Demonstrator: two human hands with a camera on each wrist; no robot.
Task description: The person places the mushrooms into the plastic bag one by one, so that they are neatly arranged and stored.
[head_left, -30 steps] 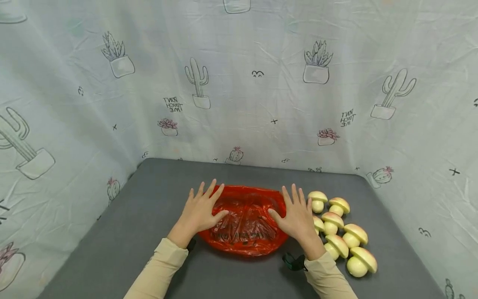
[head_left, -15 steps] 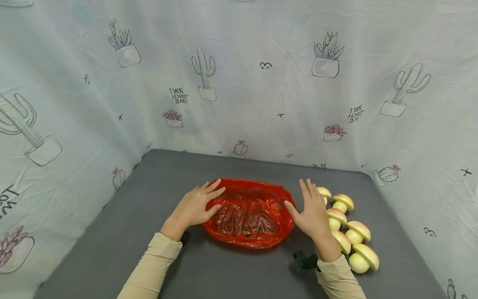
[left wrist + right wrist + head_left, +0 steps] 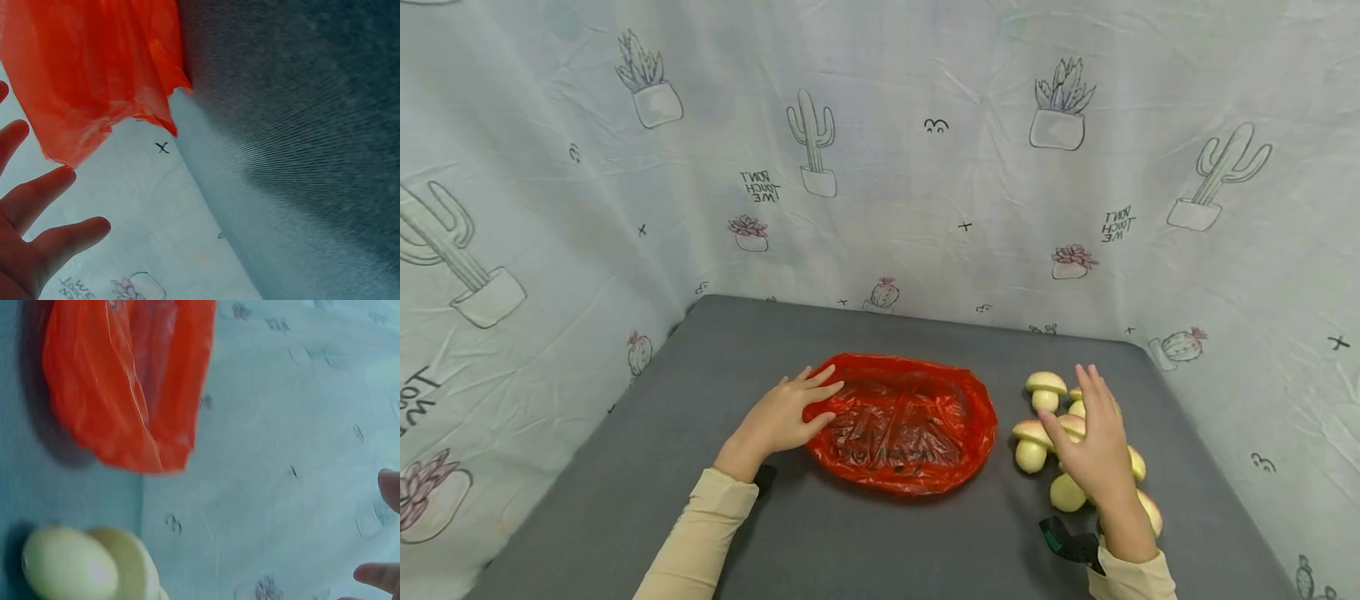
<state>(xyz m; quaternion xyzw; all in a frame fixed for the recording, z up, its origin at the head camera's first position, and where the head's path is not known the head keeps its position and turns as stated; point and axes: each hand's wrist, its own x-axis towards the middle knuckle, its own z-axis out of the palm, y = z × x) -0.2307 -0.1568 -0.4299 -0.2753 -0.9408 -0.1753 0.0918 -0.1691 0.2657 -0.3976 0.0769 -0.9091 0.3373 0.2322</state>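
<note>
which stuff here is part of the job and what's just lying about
Likely part of the job:
red plastic bag, with the left hand at its edge
toy mushrooms, with the right hand by them

Just surroundings:
grey table, under the bag and mushrooms
cactus-print cloth, hanging behind the table

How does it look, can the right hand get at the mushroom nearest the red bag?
Likely yes: the right hand is open and empty close to that mushroom, and nothing visible stands between them. The red bag sits apart, on the mushroom's other side.
</note>
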